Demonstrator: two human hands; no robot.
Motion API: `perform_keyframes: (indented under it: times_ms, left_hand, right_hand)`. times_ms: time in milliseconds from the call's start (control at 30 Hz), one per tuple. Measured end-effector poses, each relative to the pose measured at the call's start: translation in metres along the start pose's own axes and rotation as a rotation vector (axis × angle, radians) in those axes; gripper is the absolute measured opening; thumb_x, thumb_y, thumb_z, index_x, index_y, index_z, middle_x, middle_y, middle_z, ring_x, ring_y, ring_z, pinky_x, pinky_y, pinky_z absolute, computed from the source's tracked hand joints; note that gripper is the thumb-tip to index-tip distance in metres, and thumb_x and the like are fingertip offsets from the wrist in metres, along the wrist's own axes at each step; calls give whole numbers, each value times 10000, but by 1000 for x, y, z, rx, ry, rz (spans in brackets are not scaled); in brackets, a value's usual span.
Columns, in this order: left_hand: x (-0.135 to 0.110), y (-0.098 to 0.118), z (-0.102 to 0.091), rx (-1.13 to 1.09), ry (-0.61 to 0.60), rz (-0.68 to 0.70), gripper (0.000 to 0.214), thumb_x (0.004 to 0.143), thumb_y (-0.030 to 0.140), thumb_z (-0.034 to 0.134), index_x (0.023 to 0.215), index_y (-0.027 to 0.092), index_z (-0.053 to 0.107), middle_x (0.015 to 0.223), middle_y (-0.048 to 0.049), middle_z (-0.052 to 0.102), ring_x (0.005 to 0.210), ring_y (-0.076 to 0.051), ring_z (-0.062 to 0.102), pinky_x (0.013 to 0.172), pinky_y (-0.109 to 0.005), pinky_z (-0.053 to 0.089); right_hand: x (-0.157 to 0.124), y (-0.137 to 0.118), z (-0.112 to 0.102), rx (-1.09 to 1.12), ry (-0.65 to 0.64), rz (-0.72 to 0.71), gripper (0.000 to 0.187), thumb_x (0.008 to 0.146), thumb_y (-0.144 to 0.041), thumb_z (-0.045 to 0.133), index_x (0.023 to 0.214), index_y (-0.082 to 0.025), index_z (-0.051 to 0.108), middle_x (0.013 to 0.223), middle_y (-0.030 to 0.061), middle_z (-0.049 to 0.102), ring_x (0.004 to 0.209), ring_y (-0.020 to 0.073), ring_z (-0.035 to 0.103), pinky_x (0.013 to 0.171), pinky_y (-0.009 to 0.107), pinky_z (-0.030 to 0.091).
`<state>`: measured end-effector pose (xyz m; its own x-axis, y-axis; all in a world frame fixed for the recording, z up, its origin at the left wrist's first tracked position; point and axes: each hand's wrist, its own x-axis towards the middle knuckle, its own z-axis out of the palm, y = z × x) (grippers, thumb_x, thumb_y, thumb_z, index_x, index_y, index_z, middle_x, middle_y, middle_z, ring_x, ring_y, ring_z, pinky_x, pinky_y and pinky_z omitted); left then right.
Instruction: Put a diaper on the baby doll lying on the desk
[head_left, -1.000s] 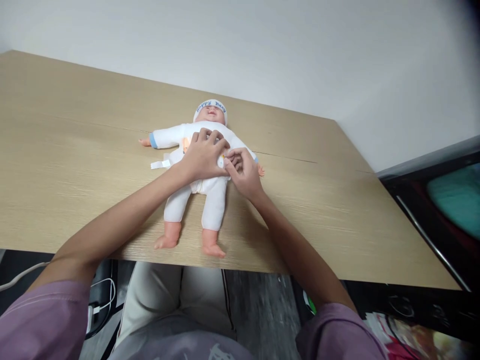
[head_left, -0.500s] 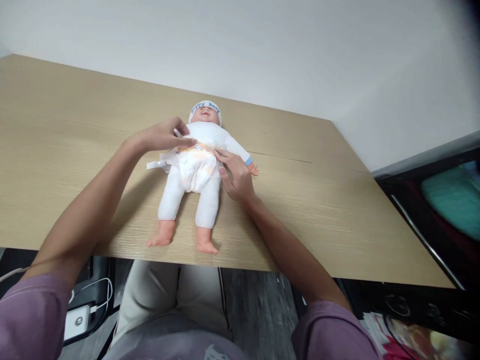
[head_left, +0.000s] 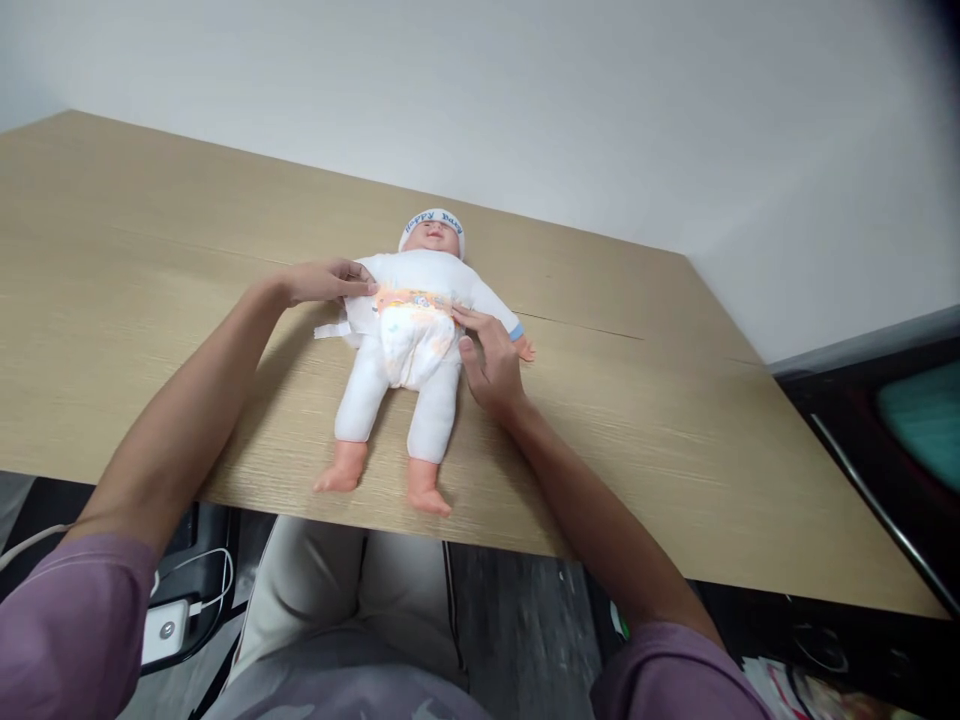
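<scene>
A baby doll [head_left: 431,270] in white clothes and a lettered cap lies on its back, its feet toward me. A white diaper [head_left: 416,345] with an orange patterned waistband covers its hips. My left hand [head_left: 326,282] is at the waistband's left end, thumb and fingers closed together at the diaper's edge. Just below that hand, a white side flap with a tab [head_left: 332,330] sticks out past the doll's hip. My right hand [head_left: 491,360] rests against the right end of the waistband, its fingers stretched out and the thumb apart.
The doll lies on a wooden table [head_left: 187,200], close to its front edge. A white wall stands behind. Below at the left, a white charger [head_left: 165,632] with a cable sits on a dark surface. Dark furniture [head_left: 885,460] borders the table's right end.
My left hand has drawn back left along the waistband, and its raised fingers have come down toward the thumb. The right hand keeps its place on the diaper. The view has shifted slightly.
</scene>
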<state>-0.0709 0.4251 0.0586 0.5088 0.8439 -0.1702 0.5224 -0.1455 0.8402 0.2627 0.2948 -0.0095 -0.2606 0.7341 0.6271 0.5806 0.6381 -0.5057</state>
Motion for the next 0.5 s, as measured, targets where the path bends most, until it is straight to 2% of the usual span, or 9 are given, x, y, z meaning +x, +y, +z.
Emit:
perform_keyframes:
  times_ms: [133,233,300,400,500]
  left_hand:
    - [-13,-8,19,285,306,-87,368,996,605,675,983,238,683,963,-97,799,856,-269,706,810,-385,516]
    - [-37,-22,33,470,466,-70,396,1063,619,568,1009,234,644,1048,-136,805,934,-307,697,841,-410,492]
    - [-51,-34,37,519,476,-27,433,1049,659,574,988,235,636,1033,-145,788,968,-326,678,860,-422,490]
    - [-61,-48,35,548,377,15,406,972,638,666,902,240,623,915,-117,734,935,-319,643,866,-418,478]
    - [-61,-54,29,556,313,24,384,893,593,747,810,244,608,856,-94,682,886,-301,613,818,-393,443]
  right_hand:
    - [1,-1,-2,-26,24,-43,504,1210,-504,395,1521,-249,700,1549,140,755,1492,326,685,1292,597,534]
    - [3,-5,-5,-91,89,-87,464,1210,-464,394,1480,-261,711,1508,127,777,1470,325,698,1266,591,542]
    - [7,-11,-6,-141,150,-98,438,1207,-435,394,1452,-264,714,1489,125,779,1448,335,700,1241,596,542]
    - [20,-27,-6,-204,189,-92,388,1197,-421,429,1362,-255,739,1319,134,808,1265,335,739,1130,561,572]
    - [45,-50,0,-194,84,-150,327,1189,-407,484,1254,-256,768,1135,109,779,1084,306,709,1049,520,560]
